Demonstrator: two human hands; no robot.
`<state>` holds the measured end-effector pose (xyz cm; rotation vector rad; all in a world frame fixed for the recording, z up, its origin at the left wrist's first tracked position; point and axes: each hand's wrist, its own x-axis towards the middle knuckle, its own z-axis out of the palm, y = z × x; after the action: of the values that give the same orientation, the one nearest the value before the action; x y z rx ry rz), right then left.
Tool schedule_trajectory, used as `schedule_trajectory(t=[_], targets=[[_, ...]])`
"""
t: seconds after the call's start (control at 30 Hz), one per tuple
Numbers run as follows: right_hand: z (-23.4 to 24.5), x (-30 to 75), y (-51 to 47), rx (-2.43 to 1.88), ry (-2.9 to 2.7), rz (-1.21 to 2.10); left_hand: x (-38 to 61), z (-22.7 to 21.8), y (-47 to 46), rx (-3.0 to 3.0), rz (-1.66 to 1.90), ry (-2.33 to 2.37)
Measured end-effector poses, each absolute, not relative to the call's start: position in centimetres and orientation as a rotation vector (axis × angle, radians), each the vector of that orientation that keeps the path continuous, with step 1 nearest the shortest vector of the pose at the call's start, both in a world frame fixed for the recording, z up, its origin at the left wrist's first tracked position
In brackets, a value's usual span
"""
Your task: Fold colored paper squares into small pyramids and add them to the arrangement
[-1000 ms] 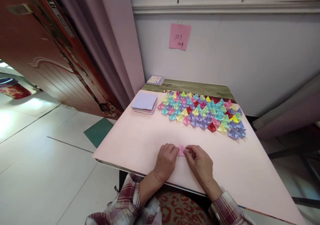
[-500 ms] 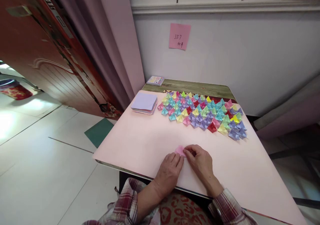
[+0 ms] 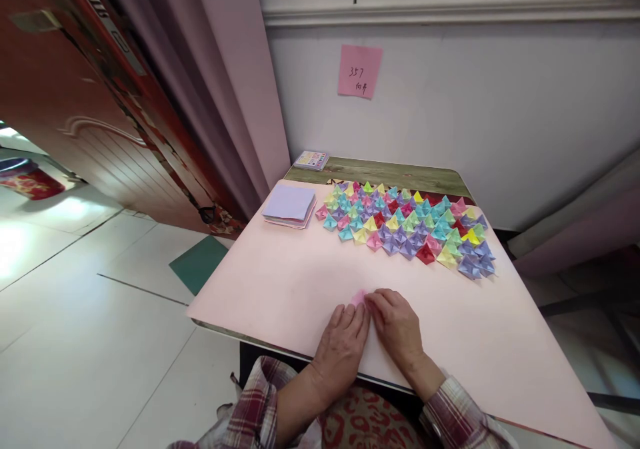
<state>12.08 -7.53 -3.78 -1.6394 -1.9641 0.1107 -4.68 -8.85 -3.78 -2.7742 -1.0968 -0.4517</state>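
Observation:
A small piece of folded pink origami paper (image 3: 359, 297) lies on the table near its front edge, largely covered by my fingers. My left hand (image 3: 342, 342) rests palm down over its near side, fingers close together, holding the paper against the tabletop. On the right edge of the paper, the thumb and forefinger of my right hand (image 3: 397, 322) are closed in a pinch. Beyond my hands stand rows of folded paper pieces (image 3: 395, 222) in purple, teal, pink, yellow, green and red. The lower part of the pink paper is hidden.
A stack of square paper (image 3: 289, 204), lilac on top, sits at the table's left side. Behind it is a small packet (image 3: 311, 160) by the wall. A pink note (image 3: 359, 71) is stuck to the wall. A green sheet (image 3: 199, 264) lies left of the pale tabletop (image 3: 270, 276).
My left hand has shifted slightly right and forward, covering more of the pink paper. My right fingers have moved slightly left, closer to the left hand.

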Motion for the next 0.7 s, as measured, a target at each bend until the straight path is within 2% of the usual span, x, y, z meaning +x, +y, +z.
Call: schedule_trajectory(t=[0.17,0.47,0.7], targets=[[-4.7,11.6,-8.3,-1.406,-2.224,-0.031,-4.4,-4.5,-8.9,-2.745,-0.507,-1.058],[-4.7,10.4,-8.1,-1.55,-2.291,0.029,-3.7,-4.9,-9.5,-2.643,-0.385,-1.027],[-4.5,9.9,-8.4,-1.61,-2.268,0.051,-3.6,-5.2,-9.5,-2.604,-0.437,-1.031]])
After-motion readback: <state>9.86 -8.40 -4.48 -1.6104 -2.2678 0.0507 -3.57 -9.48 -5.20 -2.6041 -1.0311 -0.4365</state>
